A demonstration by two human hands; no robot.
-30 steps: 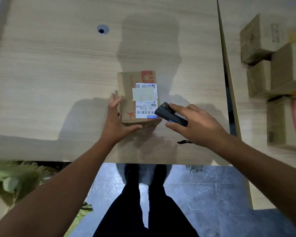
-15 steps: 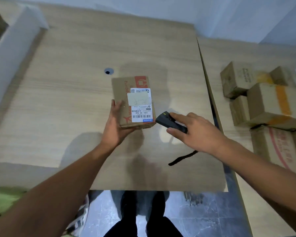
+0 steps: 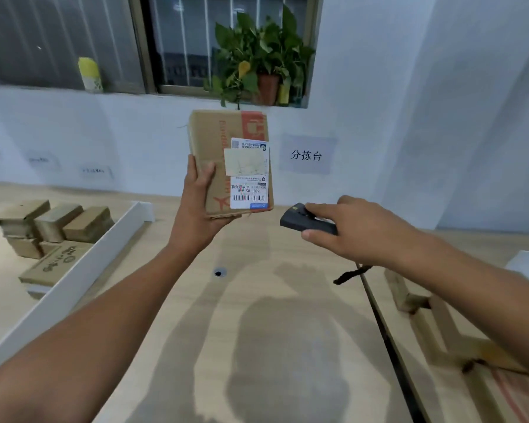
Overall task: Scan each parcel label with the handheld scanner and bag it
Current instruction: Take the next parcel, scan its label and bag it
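Note:
My left hand [image 3: 196, 206] holds a brown cardboard parcel [image 3: 220, 138] up in the air above the wooden table [image 3: 257, 346], gripping its lower left corner. A white shipping label [image 3: 250, 178] with a barcode faces me on the parcel's front. To the right and slightly lower, my right hand [image 3: 355, 230] grips a black handheld scanner [image 3: 300, 219], its head pointing left towards the parcel. A black wrist strap [image 3: 350, 273] dangles below that hand.
Several cardboard boxes [image 3: 52, 227] lie at the left behind a white divider [image 3: 74, 279]. More boxes [image 3: 440, 331] sit on the adjoining table at the right. A potted plant [image 3: 263, 56] stands on the window sill, and a paper sign [image 3: 307, 154] hangs on the wall.
My left hand has lifted the parcel off the table to chest height. My head has tilted up, so the wall and window show. The scanner hand rose alongside.

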